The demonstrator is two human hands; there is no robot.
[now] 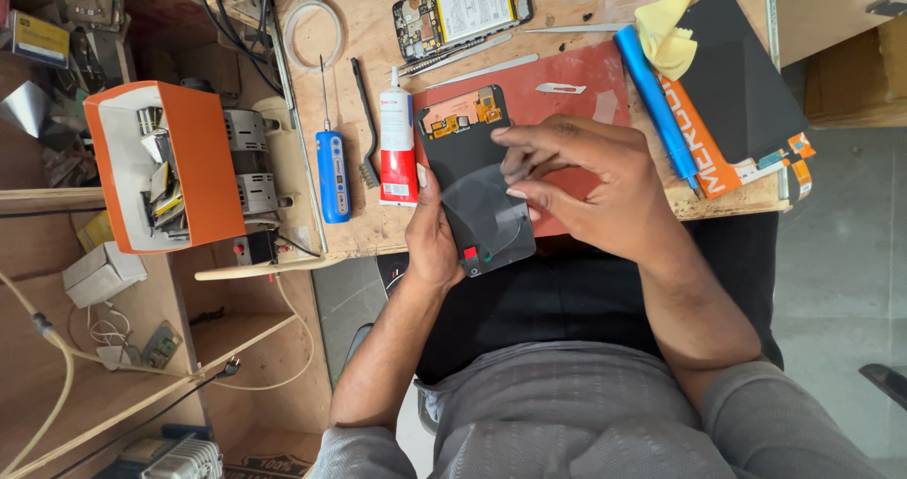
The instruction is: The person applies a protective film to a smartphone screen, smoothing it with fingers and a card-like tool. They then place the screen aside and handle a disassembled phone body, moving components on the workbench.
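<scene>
Two hands (567, 191) around phone panel (472, 172)

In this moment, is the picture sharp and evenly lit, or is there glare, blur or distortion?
Head view: even, soft light, only faint shadows. The phone panel, left hand and right hand are sharp. A dull sheen lies on the panel's dark film, no hard glare. The wooden bench edges lean, so the wide lens distorts slightly.

Both arms are bare from the short grey sleeves down, with no watch, ring or glove seen on the left hand (433, 243) or the right hand (595, 191). A grey garment is worn over the knees and a black one over the torso
</scene>
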